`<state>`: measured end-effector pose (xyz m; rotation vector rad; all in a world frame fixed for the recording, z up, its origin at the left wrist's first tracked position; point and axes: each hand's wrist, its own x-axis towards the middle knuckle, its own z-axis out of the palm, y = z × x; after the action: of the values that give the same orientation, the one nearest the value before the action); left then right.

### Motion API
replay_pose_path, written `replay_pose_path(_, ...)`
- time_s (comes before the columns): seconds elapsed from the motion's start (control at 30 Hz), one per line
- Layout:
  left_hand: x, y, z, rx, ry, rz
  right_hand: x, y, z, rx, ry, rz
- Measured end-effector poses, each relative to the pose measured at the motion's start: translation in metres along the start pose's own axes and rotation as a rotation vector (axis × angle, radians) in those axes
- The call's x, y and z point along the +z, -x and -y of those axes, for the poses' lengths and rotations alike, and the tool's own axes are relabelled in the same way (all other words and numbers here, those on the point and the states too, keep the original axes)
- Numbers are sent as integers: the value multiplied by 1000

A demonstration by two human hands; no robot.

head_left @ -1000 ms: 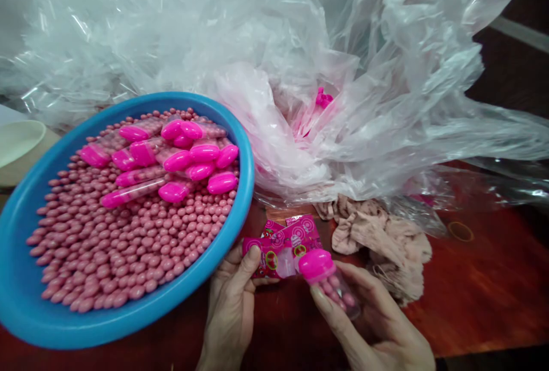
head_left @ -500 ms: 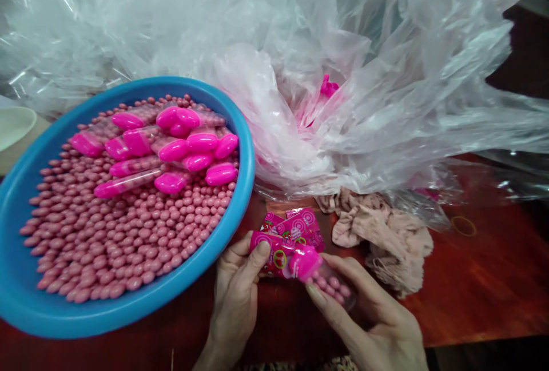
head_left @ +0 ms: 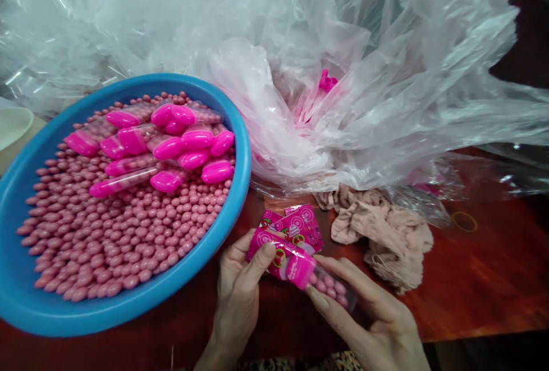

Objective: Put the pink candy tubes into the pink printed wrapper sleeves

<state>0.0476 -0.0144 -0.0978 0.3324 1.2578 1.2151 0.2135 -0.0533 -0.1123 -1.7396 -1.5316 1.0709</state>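
Observation:
My left hand [head_left: 240, 291] pinches the far end of a pink printed wrapper [head_left: 281, 255] between thumb and fingers. A clear container of pink candies [head_left: 332, 288] with a bright pink cap is gripped by my right hand [head_left: 369, 308]. The wrapper overlaps the capped end of the container. Behind my hands lie several more pink printed wrappers [head_left: 306, 222]. At the left, a blue basin [head_left: 243, 159] holds loose pink candies [head_left: 128, 245] and several filled containers with pink caps [head_left: 169, 148] on top.
Large clear plastic bags [head_left: 386, 125] spread across the back, with pink pieces [head_left: 327, 81] inside one. A crumpled beige cloth [head_left: 397, 234] lies right of the wrappers, and a rubber band [head_left: 464, 221] beyond it. A pale bowl [head_left: 15, 125] shows at the left edge.
The wrapper has shifted right over the pink cap and now covers more of it. Both hands keep their hold. The view has moved slightly.

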Motion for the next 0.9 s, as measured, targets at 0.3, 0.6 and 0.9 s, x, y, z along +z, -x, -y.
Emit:
replay_pose_path(0.3, 2, -2, 3, 10, -25, 28, 0, -7, 17, 225, -360, 96)
replay_pose_path(0.6, 1, -4, 3, 24, -26, -13, 7, -6, 27, 263, -460, 28)
replay_pose_path(0.9, 1, -4, -3, 2, 83, -4, 16, -1, 26, 264, -447, -86)
